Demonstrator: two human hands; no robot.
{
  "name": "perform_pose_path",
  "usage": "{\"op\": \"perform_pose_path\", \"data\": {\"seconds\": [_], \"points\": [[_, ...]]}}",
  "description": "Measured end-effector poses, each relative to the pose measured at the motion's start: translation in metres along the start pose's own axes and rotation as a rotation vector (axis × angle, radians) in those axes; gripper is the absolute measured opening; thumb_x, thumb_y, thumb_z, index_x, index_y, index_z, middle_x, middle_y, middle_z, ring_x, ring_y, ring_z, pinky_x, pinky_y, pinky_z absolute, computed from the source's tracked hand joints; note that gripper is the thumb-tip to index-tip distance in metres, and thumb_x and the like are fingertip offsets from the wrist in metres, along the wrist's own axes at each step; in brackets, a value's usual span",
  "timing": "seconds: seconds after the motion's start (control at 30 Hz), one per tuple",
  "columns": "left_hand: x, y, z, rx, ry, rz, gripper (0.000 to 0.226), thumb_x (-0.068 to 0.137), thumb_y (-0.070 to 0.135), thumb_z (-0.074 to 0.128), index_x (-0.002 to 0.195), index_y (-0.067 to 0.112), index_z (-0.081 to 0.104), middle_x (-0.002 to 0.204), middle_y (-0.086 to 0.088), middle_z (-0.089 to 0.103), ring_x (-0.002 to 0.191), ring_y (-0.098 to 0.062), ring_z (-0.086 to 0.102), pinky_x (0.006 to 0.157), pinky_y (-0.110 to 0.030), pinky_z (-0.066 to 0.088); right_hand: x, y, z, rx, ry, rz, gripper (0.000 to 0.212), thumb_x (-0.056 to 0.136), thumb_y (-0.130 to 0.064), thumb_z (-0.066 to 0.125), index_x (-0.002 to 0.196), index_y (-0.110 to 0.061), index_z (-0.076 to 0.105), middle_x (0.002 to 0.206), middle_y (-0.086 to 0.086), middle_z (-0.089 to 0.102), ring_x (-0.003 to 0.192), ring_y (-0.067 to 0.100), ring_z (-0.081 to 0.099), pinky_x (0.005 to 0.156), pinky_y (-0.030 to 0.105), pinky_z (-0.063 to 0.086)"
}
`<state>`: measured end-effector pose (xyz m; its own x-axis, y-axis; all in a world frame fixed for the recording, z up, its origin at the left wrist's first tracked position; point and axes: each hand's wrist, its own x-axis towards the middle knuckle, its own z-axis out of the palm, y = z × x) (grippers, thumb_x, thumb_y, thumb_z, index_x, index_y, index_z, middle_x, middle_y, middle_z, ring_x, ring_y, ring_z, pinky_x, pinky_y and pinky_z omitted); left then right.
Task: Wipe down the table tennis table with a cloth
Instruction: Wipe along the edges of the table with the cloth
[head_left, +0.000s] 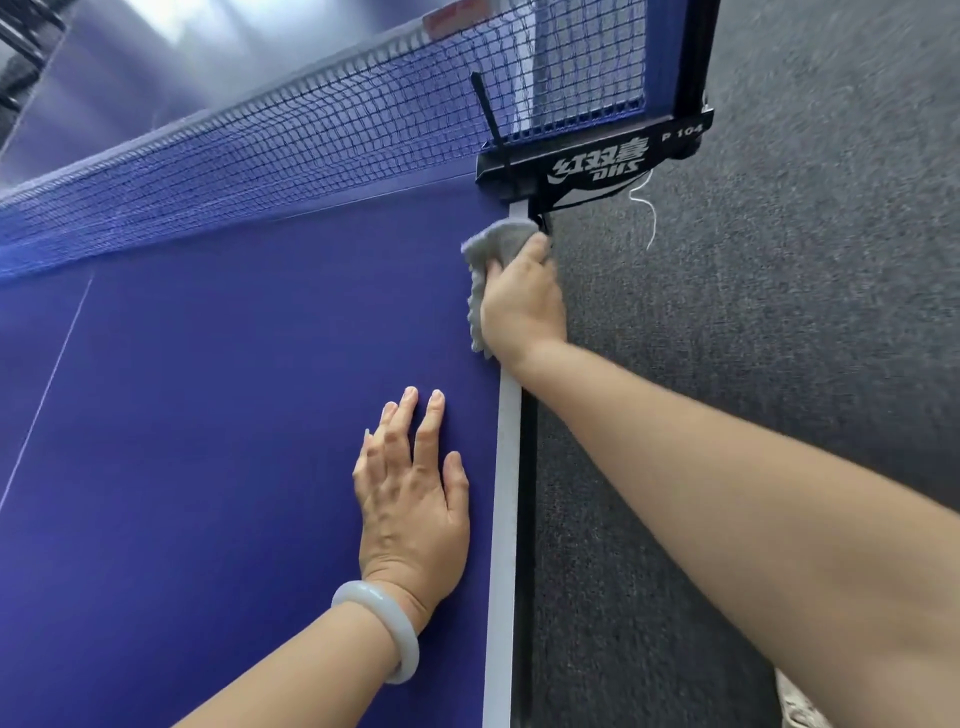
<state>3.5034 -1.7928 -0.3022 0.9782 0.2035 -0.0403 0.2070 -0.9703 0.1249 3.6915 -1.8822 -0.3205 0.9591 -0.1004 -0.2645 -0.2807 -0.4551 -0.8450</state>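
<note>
The blue table tennis table fills the left of the head view, with a white stripe along its right edge. My right hand presses a grey cloth onto that edge, just below the black net clamp. The cloth bunches under my fingers and hangs out on the hand's left side. My left hand lies flat on the blue surface nearer to me, fingers spread, holding nothing. A pale bangle sits on its wrist.
The dark blue net stretches across the table from the black net clamp at the right edge. A white string dangles from the clamp. Grey carpet covers the floor to the right of the table.
</note>
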Motion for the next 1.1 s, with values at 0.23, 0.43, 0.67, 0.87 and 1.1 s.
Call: {"op": "perform_pose_path", "data": {"seconds": [0.23,0.43,0.67,0.87,1.1], "points": [[0.0,0.0,-0.001,-0.006,0.005,0.003,0.063,0.093,0.042,0.015,0.153,0.026,0.026,0.16,0.006,0.018,0.148,-0.018,0.013,0.121,-0.038,0.006,0.029,-0.006,-0.014,-0.014,-0.07,0.091,0.055,0.103,-0.048,0.038,0.131,0.0,0.041,0.129,0.019,0.06,0.117,0.038,0.059,0.084,0.037,0.043],[0.001,-0.002,0.001,-0.001,0.003,0.003,0.061,0.094,0.04,0.018,0.153,0.026,0.027,0.16,0.004,0.02,0.148,-0.019,0.015,0.122,-0.039,0.008,0.019,0.007,-0.018,-0.156,-0.149,0.065,0.058,0.101,-0.054,0.036,0.119,-0.001,0.052,0.112,0.016,0.065,0.101,0.036,0.065,0.072,0.032,0.041],[0.0,-0.001,0.001,-0.024,0.0,0.004,0.061,0.094,0.041,0.017,0.153,0.029,0.026,0.16,0.007,0.017,0.148,-0.016,0.011,0.121,-0.035,0.003,0.057,-0.01,-0.015,0.029,-0.179,0.238,0.066,0.102,-0.06,0.029,0.129,-0.007,0.057,0.122,0.012,0.063,0.098,0.027,0.061,0.078,0.031,0.043],[0.0,-0.001,0.0,-0.003,-0.005,-0.011,0.062,0.094,0.041,0.017,0.153,0.026,0.027,0.16,0.004,0.018,0.148,-0.018,0.013,0.121,-0.041,0.009,-0.038,0.02,0.001,0.222,-0.066,0.145,0.059,0.102,-0.043,0.042,0.147,-0.006,0.032,0.134,0.021,0.055,0.121,0.039,0.054,0.098,0.042,0.042],[0.0,-0.002,0.0,-0.014,-0.013,-0.021,0.062,0.094,0.043,0.017,0.153,0.028,0.025,0.161,0.006,0.016,0.147,-0.015,0.009,0.12,-0.04,0.006,-0.086,0.037,-0.003,0.303,-0.183,0.216,0.063,0.099,-0.049,0.048,0.143,-0.006,0.037,0.134,0.017,0.056,0.123,0.033,0.055,0.103,0.045,0.044]]}}
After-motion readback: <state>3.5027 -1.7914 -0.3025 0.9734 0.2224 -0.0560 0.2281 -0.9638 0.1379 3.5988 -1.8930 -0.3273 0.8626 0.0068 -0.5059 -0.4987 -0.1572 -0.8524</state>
